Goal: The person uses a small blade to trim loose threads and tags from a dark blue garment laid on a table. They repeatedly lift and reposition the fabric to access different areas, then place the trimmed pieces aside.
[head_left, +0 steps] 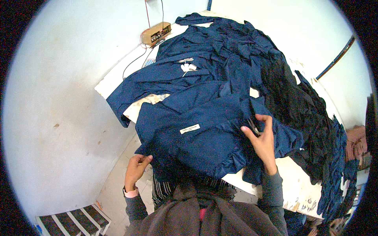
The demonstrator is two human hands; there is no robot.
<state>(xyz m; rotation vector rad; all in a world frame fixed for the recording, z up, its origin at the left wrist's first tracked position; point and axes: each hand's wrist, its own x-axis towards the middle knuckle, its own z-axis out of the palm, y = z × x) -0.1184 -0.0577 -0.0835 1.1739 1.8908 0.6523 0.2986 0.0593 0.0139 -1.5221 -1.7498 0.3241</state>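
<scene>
A navy blue garment (204,145) with a small white label (189,129) is spread across the table edge in front of me. At its lower left corner, my left hand (137,169) pinches the cloth between thumb and fingers. My right hand (263,141) is over the garment's right part, thumb and index finger curved apart. Between them shows a slim metallic tool (255,126), which looks like small thread snips; its blades point away from me and are partly hidden against the dark cloth.
More navy garments (220,47) heap across the white table (291,173), with black cloth (299,114) on the right. White scraps (189,67) lie on the pile. A brown box with wires (156,34) stands at the back left wall. A striped rack (75,221) sits at lower left.
</scene>
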